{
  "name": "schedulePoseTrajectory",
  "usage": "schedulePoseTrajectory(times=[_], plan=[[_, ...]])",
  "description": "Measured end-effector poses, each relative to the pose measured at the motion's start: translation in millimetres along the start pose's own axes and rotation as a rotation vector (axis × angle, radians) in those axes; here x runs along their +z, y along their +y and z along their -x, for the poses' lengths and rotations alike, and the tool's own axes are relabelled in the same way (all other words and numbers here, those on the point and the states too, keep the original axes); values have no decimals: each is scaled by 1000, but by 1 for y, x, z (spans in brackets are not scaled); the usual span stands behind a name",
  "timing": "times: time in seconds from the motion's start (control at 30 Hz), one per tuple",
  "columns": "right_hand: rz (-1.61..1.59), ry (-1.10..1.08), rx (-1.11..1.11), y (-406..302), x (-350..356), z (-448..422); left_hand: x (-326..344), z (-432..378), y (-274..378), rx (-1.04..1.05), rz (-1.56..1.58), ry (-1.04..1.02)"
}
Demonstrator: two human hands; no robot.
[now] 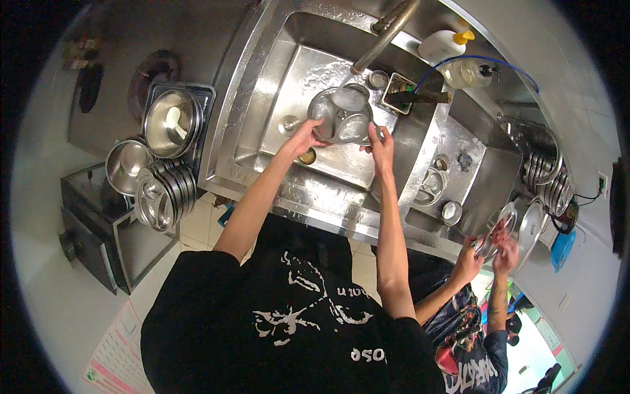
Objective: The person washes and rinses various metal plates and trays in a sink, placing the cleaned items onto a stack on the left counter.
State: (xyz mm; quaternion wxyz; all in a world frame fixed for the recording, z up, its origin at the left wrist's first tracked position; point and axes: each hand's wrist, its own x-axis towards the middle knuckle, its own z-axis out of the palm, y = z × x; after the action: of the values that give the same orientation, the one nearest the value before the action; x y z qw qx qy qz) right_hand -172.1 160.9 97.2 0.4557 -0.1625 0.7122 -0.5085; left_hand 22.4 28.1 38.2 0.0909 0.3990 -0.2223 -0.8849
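Both my hands hold a round divided steel tray (pixel 350 127) over the left sink basin (pixel 261 133), under the faucet (pixel 386 37), from which water runs onto it. My left hand (pixel 308 135) grips the near left rim, thumb on top. On the right rim, my right hand (pixel 380 140) has its thumb up and fingers below. Just below my left hand, a small round container (pixel 307 156) with yellowish contents sits in the basin. A small metal cup (pixel 378 79) stands beyond the tray, beside a rectangular basket (pixel 399 93) crossed by a dark handle.
To the left stand stacked divided trays (pixel 157 202) and steel bowls (pixel 170 123), one holding a white spoon. In the right basin (pixel 480 143) lie trays and cups. There a co-worker's hands (pixel 485 256) hold a metal dish. Bottles (pixel 443 47) line the back ledge.
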Motion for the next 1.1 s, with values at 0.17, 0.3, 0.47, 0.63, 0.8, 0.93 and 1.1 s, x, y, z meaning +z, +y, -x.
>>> schedulePoseTrajectory(times=[0.17, 0.3, 0.47, 0.63, 0.8, 0.93, 1.1], plan=[[133, -6, -100, -25, 8, 9, -17, -19, -4, 78, -272, 325], [-72, 90, -130, -14, 5, 6, 16, -13, 7, 94, -307, 279], [-254, 106, -133, -11, 22, 14, 14, -8, -5, 75, 108, 89], [-393, 58, -67, -3, 28, 25, 20, -8, 3, 82, 304, 74], [-397, 40, 47, 10, 27, 32, 20, -23, 16, 110, 290, 147], [-337, 9, 34, 12, 26, 49, 3, -32, 9, 152, 231, 91], [-243, 41, -31, 9, 17, 59, 8, -24, 6, 77, 54, 98]])
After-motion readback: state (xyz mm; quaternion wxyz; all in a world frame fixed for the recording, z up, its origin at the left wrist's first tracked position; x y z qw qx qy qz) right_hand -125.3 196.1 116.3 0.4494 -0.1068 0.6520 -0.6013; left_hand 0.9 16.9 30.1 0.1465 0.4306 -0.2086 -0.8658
